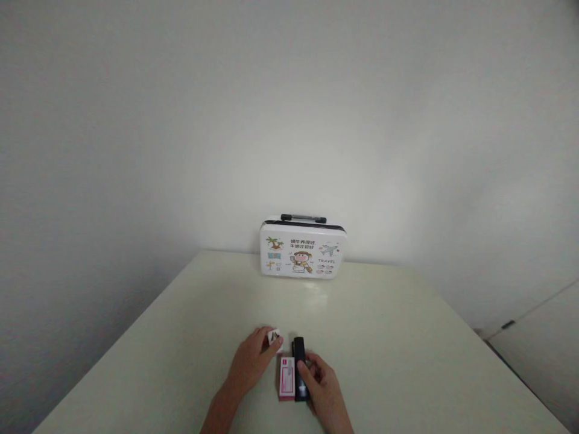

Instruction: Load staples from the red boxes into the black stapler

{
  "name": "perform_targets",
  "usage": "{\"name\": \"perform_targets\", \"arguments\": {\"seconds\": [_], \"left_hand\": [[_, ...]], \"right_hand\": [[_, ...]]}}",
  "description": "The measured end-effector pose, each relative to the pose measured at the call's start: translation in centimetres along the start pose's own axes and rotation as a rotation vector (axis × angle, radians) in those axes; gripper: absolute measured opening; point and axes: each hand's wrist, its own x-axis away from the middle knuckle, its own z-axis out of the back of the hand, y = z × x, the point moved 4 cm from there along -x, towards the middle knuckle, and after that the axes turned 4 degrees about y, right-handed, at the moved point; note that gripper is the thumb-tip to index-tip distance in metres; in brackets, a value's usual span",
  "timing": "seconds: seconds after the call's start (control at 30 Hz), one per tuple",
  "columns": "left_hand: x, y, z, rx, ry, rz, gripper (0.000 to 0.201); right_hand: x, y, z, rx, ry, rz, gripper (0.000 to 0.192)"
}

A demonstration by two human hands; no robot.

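My left hand (pixel 250 361) rests on the pale table (pixel 384 337) and pinches a small white box with a dark mark (pixel 274 337) between thumb and fingers. My right hand (pixel 322 386) lies on a black stapler (pixel 299 367), its thumb across the stapler's near end. A pink and white box (pixel 286 378) lies flat on the table between the two hands, touching the stapler's left side.
A white carry case (pixel 303 248) with cartoon prints and a black handle stands upright at the table's far edge against the white wall. A low white cabinet (pixel 543 343) shows at the right, beyond the table's right edge.
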Motion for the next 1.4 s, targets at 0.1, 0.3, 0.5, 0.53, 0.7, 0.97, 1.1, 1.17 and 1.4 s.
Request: {"name": "perform_targets", "arguments": {"seconds": [0.1, 0.3, 0.5, 0.53, 0.7, 0.97, 1.1, 1.17, 1.4], "left_hand": [[-0.7, 1.3, -1.3, 0.016, -0.03, -0.043, 0.037], [2.4, 1.4, -2.2, 0.05, -0.015, 0.049, 0.051], [5.0, 3.1, -3.0, -0.003, -0.011, 0.151, 0.054], [5.0, 3.3, -3.1, -0.038, -0.009, 0.165, 0.053], [4.9, 3.4, -2.8, -0.171, -0.045, 0.202, 0.055], [4.4, 3.0, -1.9, -0.351, -0.146, 0.125, 0.062], [3.4, 4.3, -3.3, -0.38, -0.148, 0.096, 0.07], [2.5, 6.1, -5.0, -0.368, -0.147, 0.064, 0.07], [-1.6, 16.3, -14.1, -0.283, -0.198, -0.035, 0.062]], "right_hand": [[0.5, -0.6, 0.2, 0.057, 0.02, 0.044, 0.072], [2.7, -1.8, 0.9, 0.317, -0.112, 0.124, 0.082], [3.6, -4.0, -0.3, 0.561, -0.255, 0.116, 0.104], [3.5, -4.2, -0.4, 0.59, -0.249, 0.116, 0.104], [3.4, -4.6, -0.5, 0.672, -0.233, 0.155, 0.09], [2.7, -4.5, -0.8, 0.603, -0.303, 0.183, 0.079], [1.8, -4.0, 0.4, 0.499, -0.319, 0.187, 0.071], [1.1, -3.5, 2.6, 0.488, -0.312, 0.172, 0.07], [-2.4, -2.3, 15.8, 0.585, -0.235, 0.093, 0.067]]}}
